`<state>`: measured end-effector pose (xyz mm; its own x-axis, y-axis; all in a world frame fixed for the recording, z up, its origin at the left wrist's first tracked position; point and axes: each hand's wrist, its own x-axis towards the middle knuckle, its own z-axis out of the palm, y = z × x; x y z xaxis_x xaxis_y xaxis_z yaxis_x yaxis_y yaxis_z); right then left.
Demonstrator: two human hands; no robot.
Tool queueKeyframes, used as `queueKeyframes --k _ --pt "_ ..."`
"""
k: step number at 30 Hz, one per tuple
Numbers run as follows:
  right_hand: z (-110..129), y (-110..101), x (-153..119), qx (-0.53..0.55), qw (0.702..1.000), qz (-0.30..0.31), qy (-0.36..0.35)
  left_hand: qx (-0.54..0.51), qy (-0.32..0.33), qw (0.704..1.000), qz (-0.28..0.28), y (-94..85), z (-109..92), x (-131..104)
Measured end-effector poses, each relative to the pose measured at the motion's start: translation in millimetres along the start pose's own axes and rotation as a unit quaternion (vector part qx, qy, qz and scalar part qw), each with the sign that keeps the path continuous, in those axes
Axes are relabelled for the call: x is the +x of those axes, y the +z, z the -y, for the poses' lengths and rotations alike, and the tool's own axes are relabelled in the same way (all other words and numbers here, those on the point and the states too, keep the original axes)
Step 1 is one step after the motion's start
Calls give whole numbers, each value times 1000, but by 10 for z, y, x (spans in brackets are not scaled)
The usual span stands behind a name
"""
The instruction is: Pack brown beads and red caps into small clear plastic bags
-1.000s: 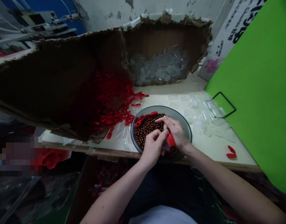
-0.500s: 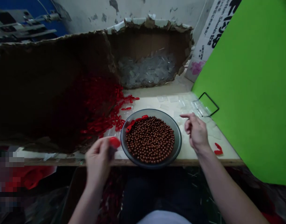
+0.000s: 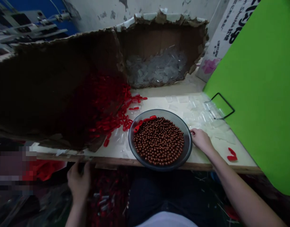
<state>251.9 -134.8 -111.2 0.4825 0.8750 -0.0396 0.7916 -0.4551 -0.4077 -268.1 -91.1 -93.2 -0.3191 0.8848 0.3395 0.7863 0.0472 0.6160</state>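
A dark bowl (image 3: 188, 148) full of shiny brown beads (image 3: 159, 142) stands at the table's front edge. A few red plastic pieces (image 3: 146, 120) lie on the beads along its far left side. My right hand (image 3: 201, 140) is closed at the bowl's right rim; its fingertips are partly hidden, and what they hold cannot be made out. Down at the table edge, left of the bowl, my left hand (image 3: 79, 181) has thumb and fingers apart. No object shows in it, though it is slightly blurred.
A torn cardboard box (image 3: 64, 56) holds a heap of red pieces (image 3: 104, 97) spilling onto the table (image 3: 159, 94) and clear plastic pieces (image 3: 159, 67). More clear pieces (image 3: 194, 112) lie by a green panel (image 3: 258, 94) with a black wire loop (image 3: 233, 111). Two red pieces (image 3: 232, 154) lie right.
My left hand has moved down and left to the table edge and no longer shows the red piece. My right hand has drawn its outstretched finger in and come to the bowl's rim.
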Motion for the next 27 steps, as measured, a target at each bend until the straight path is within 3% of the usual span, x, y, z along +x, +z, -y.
queueKeyframes --k 2,4,7,9,11,14,17,19,22,24,27 --pt "-37 -44 10 7 1000 -1 5 -29 49 998 -31 151 -476 -48" --pt "-54 -132 -8 44 999 -21 23 -112 126 985 -23 298 -1033 -123" --pt "33 -347 -89 230 969 -74 53 -202 215 953 67 510 -1741 -263" --pt "179 -513 -163 349 932 -86 37 -230 247 934 114 642 -2007 -338" --pt "367 -651 -229 381 922 -71 -10 -245 250 927 137 747 -2102 -371" --pt "630 -734 -274 341 936 -1 -86 -271 209 929 139 819 -2055 -354" --pt "803 -650 -228 262 941 112 -181 -300 163 931 132 814 -1977 -316" --pt "879 -552 -151 188 933 154 -265 -310 149 930 130 807 -1959 -304" --pt "983 -445 8 24 920 146 -364 -316 141 930 124 810 -1964 -308" --pt "1062 -419 113 -107 905 134 -388 -320 138 929 123 813 -1967 -316" --pt "1205 -387 188 -259 861 123 -419 -322 133 928 131 812 -1961 -325"
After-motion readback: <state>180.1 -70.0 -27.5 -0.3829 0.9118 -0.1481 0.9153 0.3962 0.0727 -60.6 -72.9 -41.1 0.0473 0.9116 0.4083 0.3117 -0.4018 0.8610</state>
